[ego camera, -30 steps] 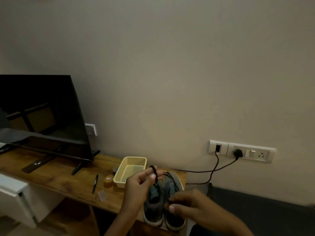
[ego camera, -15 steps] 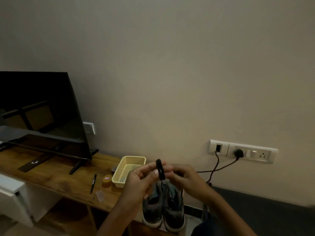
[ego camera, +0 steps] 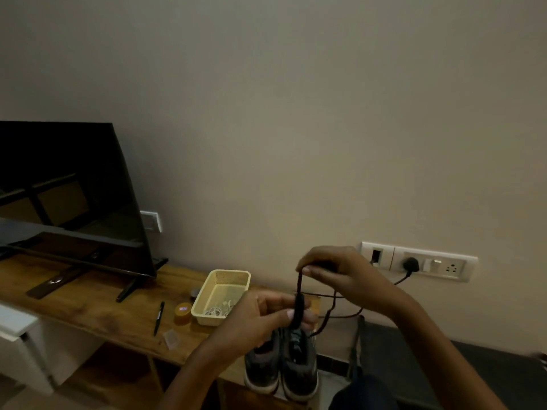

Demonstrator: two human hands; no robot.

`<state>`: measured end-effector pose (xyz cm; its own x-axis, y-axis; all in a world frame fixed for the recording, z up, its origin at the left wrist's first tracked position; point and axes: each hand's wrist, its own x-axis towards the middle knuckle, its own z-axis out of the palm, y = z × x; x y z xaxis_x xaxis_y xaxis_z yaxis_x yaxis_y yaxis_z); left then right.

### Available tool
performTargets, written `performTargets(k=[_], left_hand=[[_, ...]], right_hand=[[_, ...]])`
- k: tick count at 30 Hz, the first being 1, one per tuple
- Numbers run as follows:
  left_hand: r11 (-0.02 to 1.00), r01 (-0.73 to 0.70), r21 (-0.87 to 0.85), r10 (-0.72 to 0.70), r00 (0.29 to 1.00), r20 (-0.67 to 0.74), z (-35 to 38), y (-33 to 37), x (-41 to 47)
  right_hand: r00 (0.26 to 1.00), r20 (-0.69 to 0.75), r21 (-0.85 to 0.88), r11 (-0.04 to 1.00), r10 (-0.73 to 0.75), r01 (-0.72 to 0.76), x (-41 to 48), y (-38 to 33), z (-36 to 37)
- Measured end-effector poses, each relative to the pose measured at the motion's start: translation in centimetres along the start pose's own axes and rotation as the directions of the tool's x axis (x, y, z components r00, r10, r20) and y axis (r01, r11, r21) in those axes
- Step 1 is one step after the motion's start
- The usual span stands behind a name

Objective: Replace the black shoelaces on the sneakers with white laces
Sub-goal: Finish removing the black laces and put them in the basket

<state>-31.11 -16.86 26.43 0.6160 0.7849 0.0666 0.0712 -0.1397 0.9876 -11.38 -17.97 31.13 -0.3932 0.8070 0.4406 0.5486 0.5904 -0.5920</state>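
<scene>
Two dark grey sneakers stand side by side at the right end of the wooden table. Above them my left hand pinches a wound bundle of black shoelace. My right hand is raised higher and pinches the free strand of the same lace, which runs down to the bundle and trails toward the shoes. White laces lie coiled in the yellow basket left of the sneakers.
A TV stands on the table at left. A black pen, a small orange tin and a clear plastic piece lie near the basket. A wall socket strip with plugged cables is at right, above a dark seat.
My right hand has risen from beside the left hand, drawing a length of black lace upward. My left hand has dropped slightly with the bundle.
</scene>
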Motion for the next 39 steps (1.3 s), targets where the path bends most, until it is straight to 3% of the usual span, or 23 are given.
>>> performTargets(k=[2,5,9,14,17,19,21,23,26,29,31,34,36,39], left_hand=[[0.992,-0.040,-0.118,0.044,0.999,0.028,-0.1,1.0,-0.4],[0.944,-0.138,-0.300,0.103,0.986,-0.129,-0.2,1.9,-0.1],[0.945,-0.225,-0.237,0.149,0.942,-0.302,-0.3,1.2,0.9],[0.970,-0.189,-0.153,0.109,0.902,-0.418,-0.6,0.4,2.0],[0.994,-0.108,-0.017,0.097,0.945,-0.314,-0.7,-0.1,2.1],[0.995,-0.061,0.080,0.072,0.987,-0.141,-0.5,0.2,1.8],[0.999,-0.030,0.041,0.030,1.000,-0.003,-0.3,0.8,1.2],[0.996,-0.034,-0.088,0.036,0.999,0.025,-0.7,1.3,0.8],[0.961,-0.104,-0.257,0.079,0.991,-0.107,-1.3,1.3,1.1],[0.956,-0.152,-0.249,0.078,0.955,-0.287,-1.2,0.5,2.2],[0.963,-0.176,-0.203,0.088,0.921,-0.381,-0.9,-0.1,2.7],[0.980,-0.163,-0.114,0.093,0.884,-0.457,-1.0,-1.1,3.5],[0.991,-0.131,-0.010,0.114,0.896,-0.429,-1.1,-1.7,3.7],[0.987,-0.107,0.123,0.139,0.949,-0.284,-0.9,-1.7,3.3]], right_hand=[[0.999,-0.023,0.132,0.991,0.038,-0.035,0.7,0.7,0.1],[0.993,-0.034,0.294,0.951,0.114,-0.099,0.2,1.9,2.1],[0.976,0.059,0.367,0.904,0.210,-0.217,-1.9,2.1,5.7],[0.970,0.197,0.093,0.983,0.139,-0.160,-3.0,0.7,5.0],[0.981,0.179,-0.163,0.986,0.074,-0.044,-1.5,-0.6,2.5],[0.996,0.089,-0.265,0.964,0.002,0.022,0.1,-1.2,0.9],[0.999,0.027,-0.204,0.978,-0.040,0.044,1.4,-0.8,-0.4],[1.000,-0.019,-0.006,1.000,-0.018,0.018,1.9,0.4,-0.7],[0.990,-0.081,0.174,0.980,0.115,-0.099,0.8,2.6,1.5],[0.976,0.006,0.248,0.945,0.219,-0.213,-1.3,3.9,5.2],[0.968,0.091,0.213,0.945,0.232,-0.247,-2.3,3.6,6.5],[0.971,0.181,0.077,0.982,0.157,-0.173,-2.4,2.3,5.8],[0.978,0.180,-0.057,0.994,0.104,-0.095,-1.7,1.1,4.2],[0.998,0.057,-0.232,0.973,0.013,0.001,0.3,0.1,1.7]])
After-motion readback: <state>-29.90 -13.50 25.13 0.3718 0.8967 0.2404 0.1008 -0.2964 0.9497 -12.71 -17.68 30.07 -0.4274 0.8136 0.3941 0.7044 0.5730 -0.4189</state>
